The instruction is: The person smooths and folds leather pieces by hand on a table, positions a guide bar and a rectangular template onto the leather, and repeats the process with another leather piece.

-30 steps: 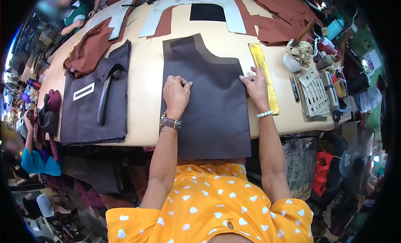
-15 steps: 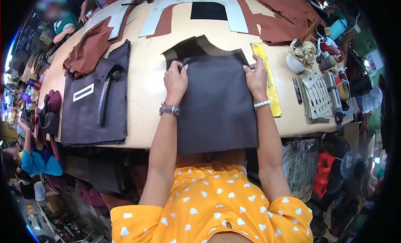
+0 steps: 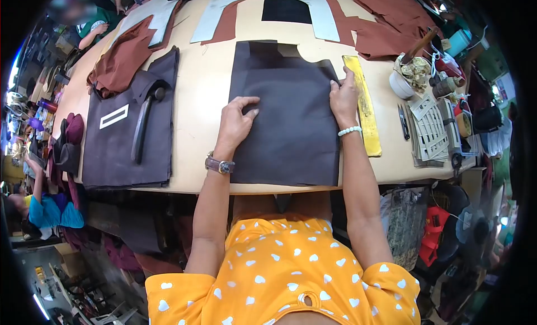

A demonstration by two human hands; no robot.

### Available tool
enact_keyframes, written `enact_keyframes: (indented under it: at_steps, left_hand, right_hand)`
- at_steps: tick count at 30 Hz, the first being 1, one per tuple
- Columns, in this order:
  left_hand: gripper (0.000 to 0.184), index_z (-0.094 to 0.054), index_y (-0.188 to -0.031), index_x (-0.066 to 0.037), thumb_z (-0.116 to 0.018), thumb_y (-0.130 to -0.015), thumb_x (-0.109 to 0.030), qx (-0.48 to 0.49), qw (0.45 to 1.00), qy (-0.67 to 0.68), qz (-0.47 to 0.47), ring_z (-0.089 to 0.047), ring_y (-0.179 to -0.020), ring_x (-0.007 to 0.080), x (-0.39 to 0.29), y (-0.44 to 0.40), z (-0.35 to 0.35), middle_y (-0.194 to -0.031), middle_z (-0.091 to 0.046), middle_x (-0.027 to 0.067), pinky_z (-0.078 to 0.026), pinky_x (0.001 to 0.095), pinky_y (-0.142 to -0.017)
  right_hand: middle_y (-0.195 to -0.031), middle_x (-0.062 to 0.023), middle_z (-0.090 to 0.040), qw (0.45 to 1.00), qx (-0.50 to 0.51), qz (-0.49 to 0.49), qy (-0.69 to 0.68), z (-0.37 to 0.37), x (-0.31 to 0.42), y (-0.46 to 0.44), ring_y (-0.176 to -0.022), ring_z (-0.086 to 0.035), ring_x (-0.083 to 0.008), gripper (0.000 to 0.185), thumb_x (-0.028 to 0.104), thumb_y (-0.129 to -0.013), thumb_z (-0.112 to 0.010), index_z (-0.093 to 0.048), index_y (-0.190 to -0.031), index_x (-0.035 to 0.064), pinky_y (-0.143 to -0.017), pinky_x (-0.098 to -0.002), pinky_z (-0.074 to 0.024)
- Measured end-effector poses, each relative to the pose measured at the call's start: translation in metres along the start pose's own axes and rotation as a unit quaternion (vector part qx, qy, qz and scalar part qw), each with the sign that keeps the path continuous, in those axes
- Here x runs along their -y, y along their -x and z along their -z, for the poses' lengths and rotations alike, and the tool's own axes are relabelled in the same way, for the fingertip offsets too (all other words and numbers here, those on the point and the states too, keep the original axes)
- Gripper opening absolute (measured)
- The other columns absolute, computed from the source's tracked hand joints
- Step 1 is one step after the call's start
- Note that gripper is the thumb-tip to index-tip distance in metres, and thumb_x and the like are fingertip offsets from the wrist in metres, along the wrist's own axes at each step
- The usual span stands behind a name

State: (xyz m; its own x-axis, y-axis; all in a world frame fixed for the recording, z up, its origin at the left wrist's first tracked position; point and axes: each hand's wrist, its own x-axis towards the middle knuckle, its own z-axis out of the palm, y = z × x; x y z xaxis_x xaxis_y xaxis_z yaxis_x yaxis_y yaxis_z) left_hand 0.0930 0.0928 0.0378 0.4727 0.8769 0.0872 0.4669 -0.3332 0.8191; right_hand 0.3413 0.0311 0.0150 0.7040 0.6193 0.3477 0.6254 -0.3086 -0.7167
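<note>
A dark brown fabric panel (image 3: 285,132) with a curved cut at its top right lies flat on the table in front of me. My left hand (image 3: 238,121) rests over its left edge, thumb and forefinger apart on the surface. At the upper right edge, my right hand (image 3: 344,98) has the panel between thumb and fingers. Just right of that hand is a long yellow strip (image 3: 366,115), worn and stained. To the left, a hammer (image 3: 144,124) and a pale rectangular frame (image 3: 114,117) lie on a stack of dark panels (image 3: 112,157).
Rust-brown cloth (image 3: 120,59) and white pattern pieces (image 3: 215,17) cover the far side. On the right are a white bowl (image 3: 400,86), thread spools (image 3: 444,87), a pen (image 3: 403,122) and slotted templates (image 3: 430,129). Other people are at the left edge.
The panel has gone from lifted and tilted to flat, shifting away from me. My left hand has loosened its pinch and moved down; my right hand stays by the right edge.
</note>
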Motion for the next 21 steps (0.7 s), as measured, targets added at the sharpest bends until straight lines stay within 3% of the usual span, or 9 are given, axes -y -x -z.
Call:
enact_keyframes:
  at_steps: [7,10,14,17,21]
  left_hand:
    - [0.038,-0.060,-0.113,0.003,-0.064,-0.076,-0.003,-0.040,0.998,0.006,-0.045,-0.059,-0.104,0.0309,0.011,0.004,-0.001,-0.112,-0.061,0.0185,-0.045,0.0335,-0.092]
    - [0.041,-0.058,-0.115,0.003,-0.064,-0.076,-0.002,-0.057,0.997,0.028,-0.044,-0.059,-0.105,0.0303,0.011,0.012,-0.005,-0.112,-0.061,0.0189,-0.045,0.0333,-0.092]
    - [0.043,-0.058,-0.119,0.000,-0.065,-0.077,-0.004,-0.047,0.998,0.034,-0.029,-0.059,-0.105,0.0226,0.017,0.017,-0.004,-0.111,-0.063,0.0180,-0.043,0.0291,-0.092]
    - [0.043,-0.058,-0.120,-0.001,-0.065,-0.077,-0.003,0.008,0.998,0.023,0.050,-0.059,-0.093,0.0181,-0.001,0.026,0.007,-0.103,-0.065,0.0161,-0.045,0.0271,-0.084]
    - [0.043,-0.059,-0.119,-0.002,-0.065,-0.077,-0.002,-0.026,0.999,0.013,-0.026,-0.055,-0.081,0.0148,0.018,0.030,0.011,-0.102,-0.064,0.0128,-0.045,0.0263,-0.077]
  right_hand:
    - [-0.071,-0.0146,-0.061,0.981,0.115,-0.117,-0.099,0.053,0.015,0.041,-0.067,-0.060,-0.0247,0.081,0.018,-0.073,-0.073,-0.027,-0.135,-0.0061,-0.066,-0.0344,-0.0477]
    - [-0.071,-0.0135,-0.061,0.979,0.142,-0.088,-0.114,0.062,0.008,0.074,-0.064,-0.060,-0.0226,0.082,0.015,-0.072,-0.073,-0.026,-0.136,-0.0063,-0.064,-0.0327,-0.0474]
    - [-0.066,-0.0121,-0.058,0.981,0.144,-0.083,-0.100,0.067,0.005,0.075,-0.061,-0.056,-0.0188,0.073,0.008,-0.074,-0.069,-0.030,-0.135,-0.0063,-0.063,-0.0305,-0.0461]
    - [-0.065,-0.0108,-0.058,0.981,0.135,-0.084,-0.115,0.069,0.005,0.072,-0.060,-0.055,-0.0170,0.063,0.004,-0.077,-0.067,-0.035,-0.130,-0.0051,-0.061,-0.0286,-0.0449]
    - [-0.069,-0.0110,-0.059,0.979,0.112,-0.069,-0.153,0.062,0.000,0.079,-0.061,-0.055,-0.0159,0.044,0.004,-0.077,-0.068,-0.045,-0.113,-0.0022,-0.060,-0.0285,-0.0447]
